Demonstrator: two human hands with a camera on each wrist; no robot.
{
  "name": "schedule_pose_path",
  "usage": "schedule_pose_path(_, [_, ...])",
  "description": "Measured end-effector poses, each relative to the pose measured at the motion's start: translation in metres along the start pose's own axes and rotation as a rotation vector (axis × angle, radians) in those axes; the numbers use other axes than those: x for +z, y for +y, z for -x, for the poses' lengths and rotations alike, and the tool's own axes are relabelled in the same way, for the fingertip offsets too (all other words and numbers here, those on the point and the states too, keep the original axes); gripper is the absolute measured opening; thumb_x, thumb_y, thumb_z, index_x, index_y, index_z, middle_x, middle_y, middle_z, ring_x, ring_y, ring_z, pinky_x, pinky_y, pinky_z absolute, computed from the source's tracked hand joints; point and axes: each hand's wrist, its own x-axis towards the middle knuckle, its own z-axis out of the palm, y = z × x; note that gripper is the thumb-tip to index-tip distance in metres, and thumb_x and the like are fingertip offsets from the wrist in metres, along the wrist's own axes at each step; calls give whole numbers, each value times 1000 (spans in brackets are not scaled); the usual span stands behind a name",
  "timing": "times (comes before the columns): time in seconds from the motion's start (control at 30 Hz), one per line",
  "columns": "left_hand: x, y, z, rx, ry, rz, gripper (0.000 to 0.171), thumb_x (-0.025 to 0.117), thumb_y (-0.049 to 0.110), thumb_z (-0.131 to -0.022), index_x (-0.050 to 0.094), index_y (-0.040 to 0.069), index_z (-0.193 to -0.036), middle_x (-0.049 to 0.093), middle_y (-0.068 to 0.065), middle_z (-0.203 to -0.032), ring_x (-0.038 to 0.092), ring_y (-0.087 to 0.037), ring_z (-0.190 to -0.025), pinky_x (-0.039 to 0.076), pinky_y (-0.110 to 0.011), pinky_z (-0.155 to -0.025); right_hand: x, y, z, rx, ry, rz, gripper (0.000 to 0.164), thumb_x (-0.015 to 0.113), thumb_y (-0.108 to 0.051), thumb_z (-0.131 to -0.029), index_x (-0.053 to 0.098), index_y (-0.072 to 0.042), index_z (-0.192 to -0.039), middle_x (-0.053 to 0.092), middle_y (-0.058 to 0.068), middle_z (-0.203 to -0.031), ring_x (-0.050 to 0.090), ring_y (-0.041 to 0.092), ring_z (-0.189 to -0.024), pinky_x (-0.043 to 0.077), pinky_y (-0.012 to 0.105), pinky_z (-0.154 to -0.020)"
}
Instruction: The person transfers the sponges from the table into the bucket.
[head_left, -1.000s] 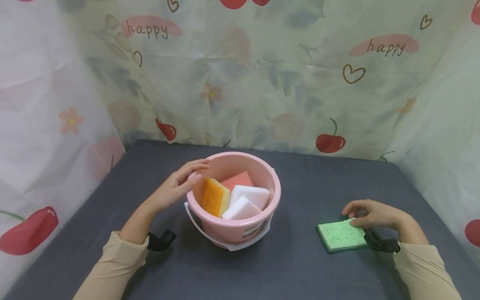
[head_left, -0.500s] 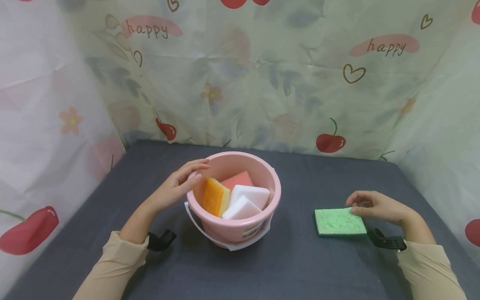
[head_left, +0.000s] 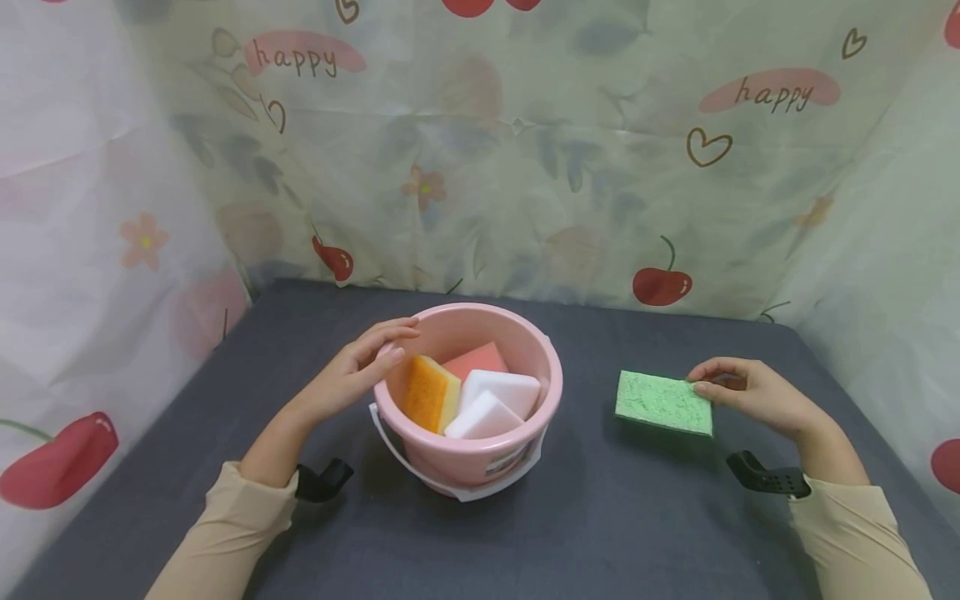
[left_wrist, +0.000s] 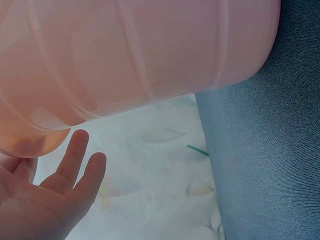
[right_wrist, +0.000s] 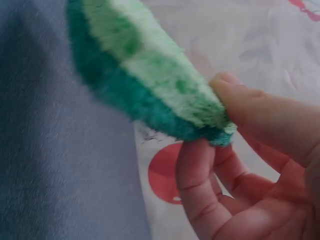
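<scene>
A green sponge [head_left: 664, 403] with a darker green underside is raised off the table, its corner pinched between the thumb and fingers of my right hand [head_left: 759, 395]. Close up in the right wrist view, the sponge [right_wrist: 150, 75] tilts, thumb on the pale face and fingertips on the dark one. My left hand [head_left: 352, 372] rests at the left rim of a pink bucket [head_left: 459, 457], fingers loosely extended. Inside the bucket lie a yellow-orange sponge [head_left: 431, 395], a coral-red sponge [head_left: 477, 358] and two white sponges [head_left: 501, 390]. The left wrist view shows the bucket's wall [left_wrist: 150, 45] beside my left hand [left_wrist: 45, 195].
The bucket's white handle [head_left: 463, 493] hangs down at its front. A dark cloth-covered table [head_left: 585, 533] carries everything. Patterned curtains [head_left: 517, 192] enclose its back and sides. Black wrist straps [head_left: 324, 482] sit at both cuffs.
My right hand has lifted the green sponge off the table and carried it away from me and a little left toward the bucket. The left hand and bucket have stayed still.
</scene>
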Motion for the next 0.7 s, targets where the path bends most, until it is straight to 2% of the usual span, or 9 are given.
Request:
schedule_pose_path(0.23, [0,-1,0,-7,5,-14,36,44,11,-97,47,3,-132,33,-10,-150,24,-32,-141,28,-58,-108,0,-14,-2,-19,80,7,32,58,-31,-92,59,-8,-114,61,-14,-100,62,2,-85,49,22,-72])
schedule_pose_path(0.7, [1,0,0,-11,1,-7,37,44,13,-97,47,4,-133,32,-11,-150,24,-33,-141,28,-58,-109,-1,-44,-5,-107,182,-14,27,58,-26,-93,59,-8,-112,60,-17,-99,60,-1,-86,48,16,-74])
